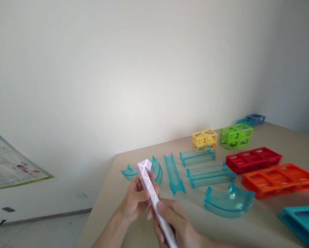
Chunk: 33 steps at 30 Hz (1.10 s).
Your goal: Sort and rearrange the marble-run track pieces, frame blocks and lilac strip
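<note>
A long snake puzzle in pale purple and white is held up over the table, its far end bent into a short hook. My left hand grips it near the hooked end, thumb on top. Lower down the stick, my right hand is closed around it, its thumb pressing the upper face. The puzzle's near end runs out of the bottom of the view. Behind my left hand, a curved teal track piece is partly hidden. A straight teal track piece lies just beyond my right hand.
On the table lie more teal tracks, a curved one, and yellow, green, red, orange and blue frame blocks. A wall stands behind; a poster hangs left.
</note>
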Motion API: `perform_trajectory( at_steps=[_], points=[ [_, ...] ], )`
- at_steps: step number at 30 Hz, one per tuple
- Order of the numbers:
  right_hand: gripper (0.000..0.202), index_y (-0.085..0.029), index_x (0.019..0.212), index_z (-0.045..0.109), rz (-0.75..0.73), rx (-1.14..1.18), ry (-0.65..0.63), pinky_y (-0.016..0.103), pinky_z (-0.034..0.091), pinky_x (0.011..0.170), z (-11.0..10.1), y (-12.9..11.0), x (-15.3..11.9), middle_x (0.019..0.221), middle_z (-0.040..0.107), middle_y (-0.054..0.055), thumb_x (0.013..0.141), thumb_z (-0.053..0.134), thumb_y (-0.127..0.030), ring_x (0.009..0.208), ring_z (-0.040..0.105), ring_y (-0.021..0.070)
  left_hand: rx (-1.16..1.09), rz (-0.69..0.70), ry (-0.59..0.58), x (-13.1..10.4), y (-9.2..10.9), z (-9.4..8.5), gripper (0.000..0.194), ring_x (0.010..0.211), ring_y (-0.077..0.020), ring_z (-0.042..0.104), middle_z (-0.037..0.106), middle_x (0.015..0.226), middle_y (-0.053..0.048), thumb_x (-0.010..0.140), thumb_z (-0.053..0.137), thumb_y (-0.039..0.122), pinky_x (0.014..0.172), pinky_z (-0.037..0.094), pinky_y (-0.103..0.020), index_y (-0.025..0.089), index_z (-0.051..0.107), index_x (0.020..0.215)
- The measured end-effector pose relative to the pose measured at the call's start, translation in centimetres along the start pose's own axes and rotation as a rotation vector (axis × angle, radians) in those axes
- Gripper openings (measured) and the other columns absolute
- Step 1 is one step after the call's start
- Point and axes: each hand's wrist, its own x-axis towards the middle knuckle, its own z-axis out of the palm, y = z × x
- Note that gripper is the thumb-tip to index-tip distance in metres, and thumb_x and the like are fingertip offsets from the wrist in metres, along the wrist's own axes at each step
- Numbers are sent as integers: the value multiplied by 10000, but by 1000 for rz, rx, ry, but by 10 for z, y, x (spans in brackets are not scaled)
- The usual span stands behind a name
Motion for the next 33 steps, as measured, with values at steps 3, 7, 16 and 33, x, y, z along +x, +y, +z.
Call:
perform_trajectory(
  at_steps=[3,7,16,33],
  points=[
    [612,-163,1009,507,9,83,41,159,283,252,2,-2,5,443,510,-70,777,508,-730,254,405,89,85,-32,131,0,3,0,415,449,-93,546,656,721,-30,660,821,275,334,433,-164,163,629,1010],
    [640,-137,989,537,58,154,35,148,276,238,3,-7,7,416,517,-59,768,515,-737,231,406,85,156,-31,286,-2,10,6,344,538,-141,607,682,725,-65,673,805,291,409,462,-201,125,655,933],
    [555,-160,886,580,241,249,-56,177,339,266,0,-17,3,426,540,-43,830,450,-698,249,437,97,201,-27,247,-6,20,6,256,532,-149,611,691,666,-81,671,796,292,483,460,-234,85,681,768],
    [501,-142,745,596,270,291,-181,175,304,265,-4,-11,5,393,511,-20,791,544,-638,253,383,87,349,-41,91,-10,24,-5,305,507,-104,551,639,625,-44,620,831,329,462,395,-194,84,684,726]
  ],
)
